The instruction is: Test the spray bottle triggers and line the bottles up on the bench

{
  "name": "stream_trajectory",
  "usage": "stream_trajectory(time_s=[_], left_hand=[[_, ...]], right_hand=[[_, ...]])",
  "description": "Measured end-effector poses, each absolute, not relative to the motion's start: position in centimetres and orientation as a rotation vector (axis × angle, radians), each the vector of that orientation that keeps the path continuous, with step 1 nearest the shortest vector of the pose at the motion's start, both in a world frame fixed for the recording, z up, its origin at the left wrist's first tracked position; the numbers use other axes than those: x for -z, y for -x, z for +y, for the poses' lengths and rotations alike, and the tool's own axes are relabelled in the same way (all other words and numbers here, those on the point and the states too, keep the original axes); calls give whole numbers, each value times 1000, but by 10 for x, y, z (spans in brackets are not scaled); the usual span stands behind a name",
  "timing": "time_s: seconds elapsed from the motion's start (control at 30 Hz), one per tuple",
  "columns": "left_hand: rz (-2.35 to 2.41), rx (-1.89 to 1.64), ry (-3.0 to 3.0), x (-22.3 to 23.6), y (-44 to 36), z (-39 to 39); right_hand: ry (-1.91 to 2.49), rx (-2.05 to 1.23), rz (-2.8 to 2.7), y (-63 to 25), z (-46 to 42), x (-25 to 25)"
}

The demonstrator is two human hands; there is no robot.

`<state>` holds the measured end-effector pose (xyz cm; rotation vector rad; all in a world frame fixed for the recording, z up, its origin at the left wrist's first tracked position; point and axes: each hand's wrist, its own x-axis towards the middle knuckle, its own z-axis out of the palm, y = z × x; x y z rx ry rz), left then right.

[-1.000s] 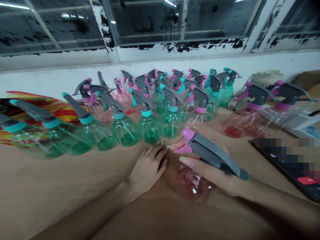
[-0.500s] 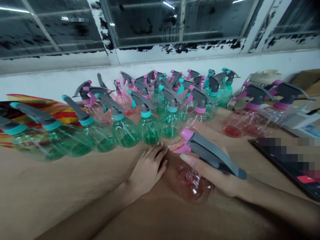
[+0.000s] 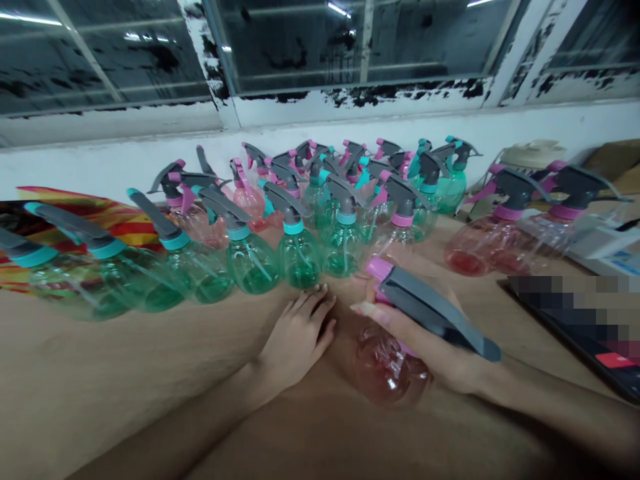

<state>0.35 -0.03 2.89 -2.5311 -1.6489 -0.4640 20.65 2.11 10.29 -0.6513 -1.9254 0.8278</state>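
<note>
My right hand (image 3: 425, 340) is wrapped round the neck of a pink spray bottle (image 3: 390, 373), with its fingers at the pink trigger under the grey sprayer head (image 3: 430, 310). The bottle is clear pink and its nozzle points to the far left. My left hand (image 3: 300, 333) lies flat on the table (image 3: 175, 373), fingers stretched out and holding nothing. Just beyond its fingertips stands a green spray bottle (image 3: 300, 260) with a turquoise collar. Another pink-collared spray bottle (image 3: 400, 233) is behind the one I hold.
Several green spray bottles (image 3: 253, 263) form a row across the table, with more pink and green ones behind. Two pink bottles (image 3: 467, 253) stand at the right, near a dark-screened phone or tablet (image 3: 560, 333). A red and yellow bag (image 3: 125, 227) lies at the left, below the windows.
My right index finger has curled in, and the pink trigger is now pulled back toward the neck. The held bottle has shifted slightly right. My left hand has stayed in place.
</note>
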Motion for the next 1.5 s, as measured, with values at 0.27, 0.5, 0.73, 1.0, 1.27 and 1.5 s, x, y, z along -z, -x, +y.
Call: stream_trajectory(time_s=[0.27,0.5,0.73,1.0,1.27,1.5], left_hand=[[-1671,428,2569,-33,-4,0],[-1653,453,2575,-33,-5,0],[-1660,432,2570,-33,-5,-1],[-1638,492,2529,-27,-4,1],[-1660,474,2527,-29,-4,-1],[-1675,461,2561,-34,-6,-1]], right_hand=[[631,-931,-1854,-201,24,-107],[628,-896,-1849,-202,21,-104],[596,-862,-1877,-202,21,-105],[619,-903,-1874,-201,24,-105],[668,-855,-1891,-197,17,-106],[653,-902,-1914,-200,14,-104]])
